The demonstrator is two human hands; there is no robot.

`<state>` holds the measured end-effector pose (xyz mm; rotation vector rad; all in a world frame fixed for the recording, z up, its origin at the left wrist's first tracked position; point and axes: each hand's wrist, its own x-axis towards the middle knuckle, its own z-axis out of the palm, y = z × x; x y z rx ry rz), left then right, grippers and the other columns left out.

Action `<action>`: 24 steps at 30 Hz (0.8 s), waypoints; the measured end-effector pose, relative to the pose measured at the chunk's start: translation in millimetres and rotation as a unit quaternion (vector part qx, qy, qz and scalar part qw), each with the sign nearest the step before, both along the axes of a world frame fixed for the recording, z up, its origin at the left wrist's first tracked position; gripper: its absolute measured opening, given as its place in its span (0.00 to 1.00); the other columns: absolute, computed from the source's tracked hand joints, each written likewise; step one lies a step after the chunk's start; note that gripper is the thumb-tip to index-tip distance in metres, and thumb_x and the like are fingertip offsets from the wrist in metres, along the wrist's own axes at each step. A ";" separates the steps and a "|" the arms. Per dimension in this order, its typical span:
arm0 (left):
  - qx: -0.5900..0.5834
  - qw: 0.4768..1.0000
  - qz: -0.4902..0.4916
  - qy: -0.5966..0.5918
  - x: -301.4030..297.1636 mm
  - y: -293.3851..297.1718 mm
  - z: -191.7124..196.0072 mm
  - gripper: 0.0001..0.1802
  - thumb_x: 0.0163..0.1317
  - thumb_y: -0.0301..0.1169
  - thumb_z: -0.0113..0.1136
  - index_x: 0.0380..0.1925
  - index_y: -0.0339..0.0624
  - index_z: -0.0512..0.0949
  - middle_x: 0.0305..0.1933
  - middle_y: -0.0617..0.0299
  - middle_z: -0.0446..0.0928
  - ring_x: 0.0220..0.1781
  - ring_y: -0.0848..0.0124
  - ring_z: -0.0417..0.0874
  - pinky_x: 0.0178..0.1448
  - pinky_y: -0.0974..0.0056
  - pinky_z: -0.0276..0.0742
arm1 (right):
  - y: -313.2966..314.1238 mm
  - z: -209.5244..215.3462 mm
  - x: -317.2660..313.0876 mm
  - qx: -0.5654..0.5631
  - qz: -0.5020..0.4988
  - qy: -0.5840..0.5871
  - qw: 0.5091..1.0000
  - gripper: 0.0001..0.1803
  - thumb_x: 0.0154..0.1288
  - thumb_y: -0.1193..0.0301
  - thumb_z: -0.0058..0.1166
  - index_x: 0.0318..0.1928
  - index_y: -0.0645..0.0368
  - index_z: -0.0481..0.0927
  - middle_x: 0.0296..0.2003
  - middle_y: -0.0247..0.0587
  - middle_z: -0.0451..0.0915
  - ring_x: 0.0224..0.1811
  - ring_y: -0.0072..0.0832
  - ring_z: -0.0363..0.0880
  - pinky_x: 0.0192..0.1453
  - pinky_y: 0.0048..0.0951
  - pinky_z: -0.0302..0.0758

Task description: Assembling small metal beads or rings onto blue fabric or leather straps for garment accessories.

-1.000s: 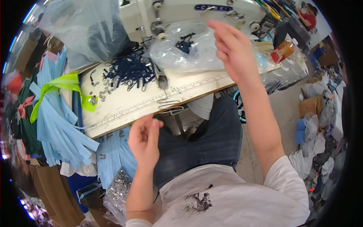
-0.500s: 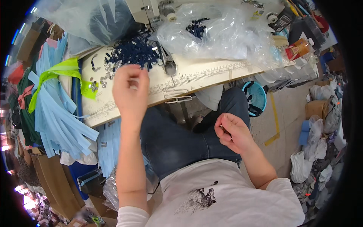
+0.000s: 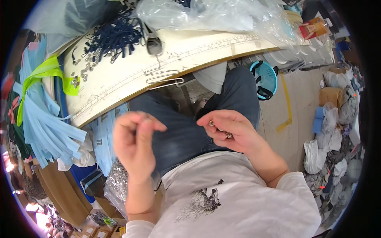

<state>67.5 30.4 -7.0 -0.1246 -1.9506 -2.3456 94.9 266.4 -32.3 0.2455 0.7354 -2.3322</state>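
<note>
Person seated at a pale tabletop [image 3: 131, 75], both hands raised over the lap, clear of the tabletop edge.

Right hand [image 3: 232, 131]: palm up, fingers curled into a loose cup around a few small metal pieces [image 3: 226, 134]; one piece sits pinched between thumb and forefinger tip. Too small to tell their exact shape.

Left hand [image 3: 135, 144]: fingers bunched, thumb pressed to the fingertips in a pinch. Cannot tell whether anything is actually between them; nothing visible pokes out.

On the tabletop, well apart from both hands: a heap of dark blue cords [image 3: 113, 35], a scatter of small metal clips [image 3: 81, 67] beside it, a bent wire guide [image 3: 162, 75] at the near edge, and crumpled clear plastic bags [image 3: 206, 16] at the far side. Light blue fabric strips [image 3: 43, 127] hang off the left end, with a neon yellow band [image 3: 47, 71] across them.

Progress, as judged: early to middle. The cord heap and the clip scatter look large and unsorted; I see no finished stack. The work in hand seems to be at the picking-up-a-piece stage, with joining to a cord not begun for this piece.
</note>
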 end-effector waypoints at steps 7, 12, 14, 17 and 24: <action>0.061 0.981 -0.107 -0.152 46.3 18.0 -17.9 0.14 0.65 0.15 0.53 0.51 0.31 0.72 0.39 0.53 0.79 0.42 0.69 0.83 0.46 0.70 0.79 | -7.4 -8.6 3.7 -0.005 -0.013 -0.005 1.000 0.14 0.74 0.67 0.48 0.53 0.63 0.77 0.34 0.34 0.76 0.25 0.10 0.64 0.20 0.12 0.55; 0.030 0.979 -0.124 -0.160 47.9 21.1 -12.4 0.11 0.66 0.16 0.54 0.47 0.30 0.76 0.39 0.56 0.81 0.44 0.70 0.83 0.45 0.71 0.80 | -8.5 -8.0 6.2 0.040 -0.019 0.009 0.999 0.11 0.70 0.70 0.54 0.50 0.62 0.78 0.35 0.37 0.81 0.20 0.10 0.62 0.18 0.13 0.54; 0.029 0.976 -0.129 -0.174 48.0 21.9 -9.9 0.10 0.66 0.17 0.54 0.47 0.30 0.76 0.40 0.56 0.80 0.45 0.71 0.83 0.46 0.71 0.80 | -9.1 -15.4 8.8 0.020 -0.032 0.025 0.999 0.11 0.69 0.71 0.56 0.49 0.62 0.78 0.36 0.37 0.81 0.19 0.09 0.62 0.18 0.13 0.54; 0.020 0.977 -0.111 -0.183 47.9 25.4 -9.0 0.08 0.67 0.20 0.54 0.45 0.31 0.76 0.38 0.58 0.80 0.40 0.74 0.82 0.42 0.72 0.78 | -9.3 -18.0 11.1 0.011 -0.047 0.047 0.998 0.10 0.67 0.73 0.58 0.47 0.61 0.78 0.36 0.36 0.81 0.19 0.09 0.62 0.18 0.13 0.55; -0.099 0.981 -0.111 -0.121 50.3 25.0 -9.1 0.04 0.68 0.22 0.55 0.38 0.31 0.76 0.31 0.59 0.76 0.30 0.76 0.75 0.35 0.74 0.70 | -11.2 -1.8 9.8 0.154 -0.047 0.085 0.983 0.08 0.61 0.76 0.64 0.41 0.60 0.81 0.31 0.28 0.80 0.24 0.09 0.69 0.23 0.14 0.61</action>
